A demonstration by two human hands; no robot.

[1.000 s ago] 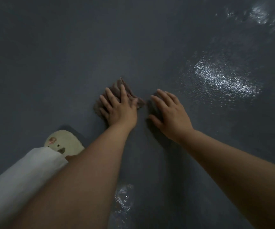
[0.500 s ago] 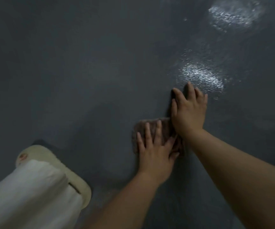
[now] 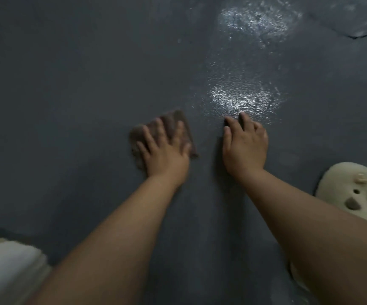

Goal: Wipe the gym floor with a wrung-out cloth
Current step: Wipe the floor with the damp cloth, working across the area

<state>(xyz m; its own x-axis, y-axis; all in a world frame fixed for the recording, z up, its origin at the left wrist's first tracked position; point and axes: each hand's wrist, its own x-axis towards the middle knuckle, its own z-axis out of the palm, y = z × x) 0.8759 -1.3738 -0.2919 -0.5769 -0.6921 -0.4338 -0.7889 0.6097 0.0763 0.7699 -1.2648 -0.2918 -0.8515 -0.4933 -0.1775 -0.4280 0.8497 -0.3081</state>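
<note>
A brown cloth [image 3: 173, 122] lies flat on the dark grey gym floor [image 3: 68, 84] near the middle of the view. My left hand [image 3: 165, 150] presses down on it with fingers spread and straight, covering most of it. My right hand [image 3: 245, 146] rests flat on the bare floor a short way to the right of the cloth, fingers straight, holding nothing. Just beyond its fingertips the floor shines wet [image 3: 242, 97].
A cream clog with holes [image 3: 354, 192] stands at the right edge beside my right forearm. A white trouser leg [image 3: 6, 267] fills the lower left corner. Another wet patch [image 3: 255, 20] glistens at the top; a floor seam [image 3: 358, 36] shows at the upper right.
My left hand has slid the cloth to the left, away from my right hand, which was touching it. The view has shifted, bringing the right clog into sight.
</note>
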